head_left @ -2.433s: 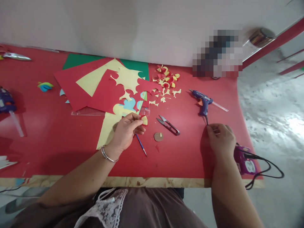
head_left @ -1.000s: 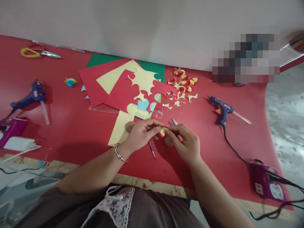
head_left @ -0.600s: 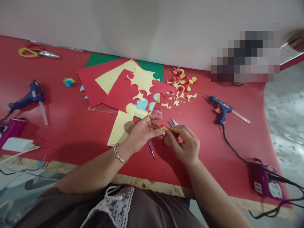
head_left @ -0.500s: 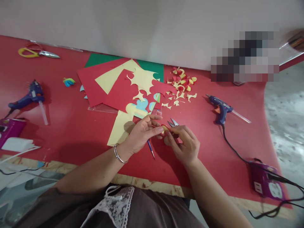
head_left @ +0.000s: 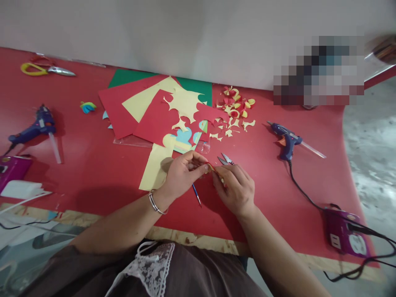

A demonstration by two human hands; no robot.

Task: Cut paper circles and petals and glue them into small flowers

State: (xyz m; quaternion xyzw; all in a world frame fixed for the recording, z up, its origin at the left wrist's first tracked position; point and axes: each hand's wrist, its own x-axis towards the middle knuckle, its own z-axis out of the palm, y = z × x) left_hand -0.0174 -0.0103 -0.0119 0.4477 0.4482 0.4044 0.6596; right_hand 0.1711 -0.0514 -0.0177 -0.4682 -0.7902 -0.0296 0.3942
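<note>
Between my two hands is a small red and yellow paper piece, mostly covered by fingertips. My left hand pinches its left side, thumb against fingers. The fingers of my right hand are closed on its right side. Just beyond my right hand lie small scissors, blades showing and handles hidden by the hand. A thin blue stick with a pointed metal tip rests on the red table, partly under my left hand. A yellow paper strip lies beside my left wrist.
Red paper sheets and cut scraps cover the middle back. Folded red and yellow paper pieces are heaped to their right. Glue guns stand left and right, the right one's cord running to a purple power box. Large scissors lie back left.
My right hand has moved slightly left, closer to my left hand. The paper piece is turned and more covered by fingers. My left fingers have curled in.
</note>
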